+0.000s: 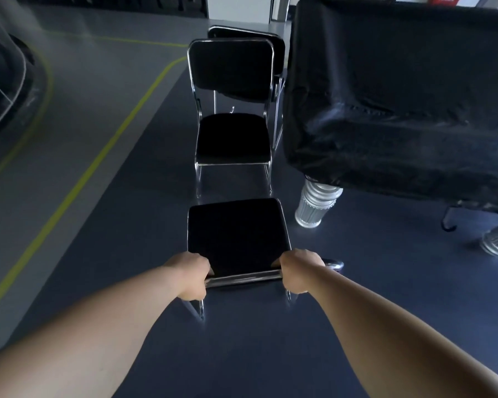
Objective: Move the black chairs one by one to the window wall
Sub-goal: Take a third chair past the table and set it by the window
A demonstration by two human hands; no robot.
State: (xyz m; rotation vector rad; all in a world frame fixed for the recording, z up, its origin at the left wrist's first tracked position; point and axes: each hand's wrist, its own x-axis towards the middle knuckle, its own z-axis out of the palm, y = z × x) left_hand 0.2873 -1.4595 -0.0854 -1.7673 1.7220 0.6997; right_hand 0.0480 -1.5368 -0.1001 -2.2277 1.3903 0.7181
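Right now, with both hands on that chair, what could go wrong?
1. The held chair sits just behind the next chair; pushing straight ahead would likely ram it.
2. The silver table leg stands close on its right; swinging that way could clip it or snag the black cover.
3. The left grip and right grip hold only the chrome bar; the chair may tip when lifted.

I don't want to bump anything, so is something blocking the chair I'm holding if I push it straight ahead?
Yes. A second black chair stands directly ahead of the held chair, a third chair behind it. The draped table flanks the right; the floor to the left looks open.
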